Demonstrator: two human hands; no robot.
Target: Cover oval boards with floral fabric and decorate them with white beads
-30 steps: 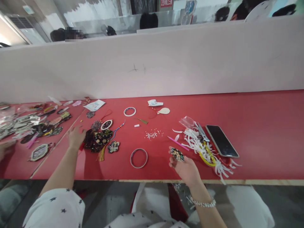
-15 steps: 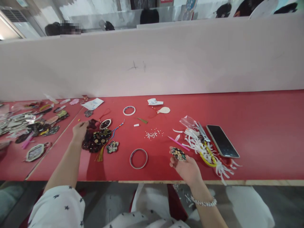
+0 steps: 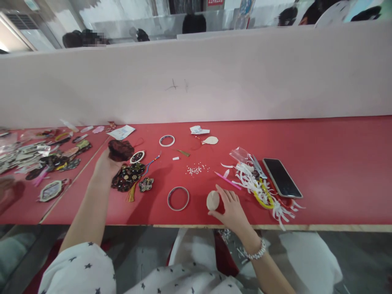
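Note:
A bundle of dark maroon fabric (image 3: 121,150) is raised in my left hand (image 3: 108,164), whose fingers are mostly hidden behind it. Just below lies black patterned fabric (image 3: 127,176), with an oval black-and-white piece (image 3: 137,157) and a blue cord (image 3: 152,162) beside it. My right hand (image 3: 230,208) holds a pale round disc (image 3: 212,200) between thumb and fingers near the table's front edge. Left of that disc is a large tape ring (image 3: 178,199), and small white beads (image 3: 196,169) lie scattered above it.
White strips with yellow-handled scissors (image 3: 263,199) and a phone (image 3: 282,178) lie at the right. A pile of fabric pieces (image 3: 27,157) covers the far left, where another person's blurred hand (image 3: 7,191) shows. A white partition (image 3: 196,81) stands behind the red table (image 3: 343,175).
My left hand has lifted the maroon fabric up and to the right. The piece in my right hand, patterned side up before, now shows a pale face, and that hand has moved slightly left.

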